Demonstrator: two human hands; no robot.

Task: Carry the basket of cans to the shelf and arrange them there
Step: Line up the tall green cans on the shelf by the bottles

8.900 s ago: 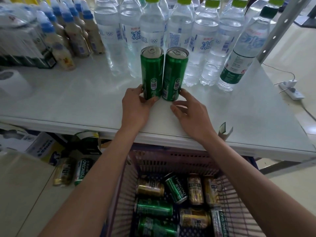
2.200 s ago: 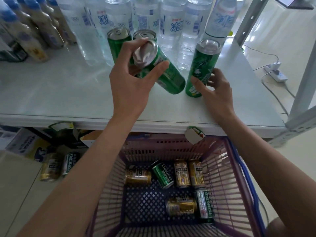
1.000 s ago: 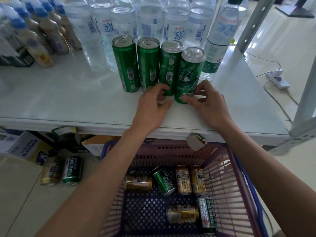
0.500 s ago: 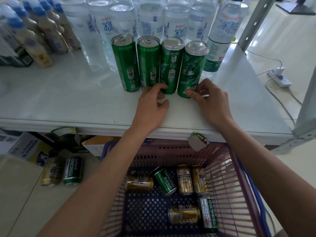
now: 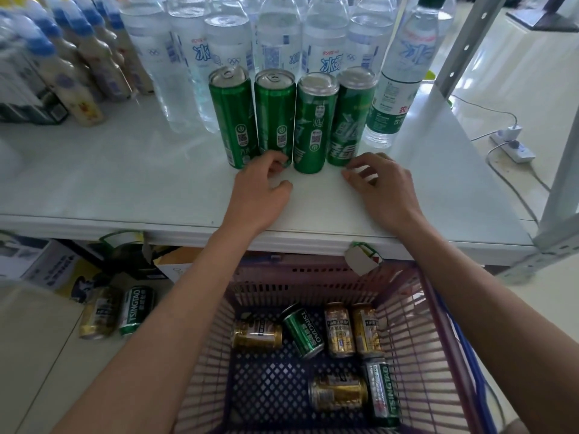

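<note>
Four tall green cans (image 5: 275,120) stand in a row on the white shelf (image 5: 125,183), side by side. Water bottles (image 5: 319,42) stand just behind the row. The left grip (image 5: 260,191) rests in front of the row. It holds nothing, and its loose fingers (image 5: 275,159) touch the foot of the second can from the left. The right grip (image 5: 383,186) lies just in front of the last can, loosely curled and holding nothing. Below the row, past the shelf edge, the basket (image 5: 407,324) holds six small cans (image 5: 340,332) lying down.
</note>
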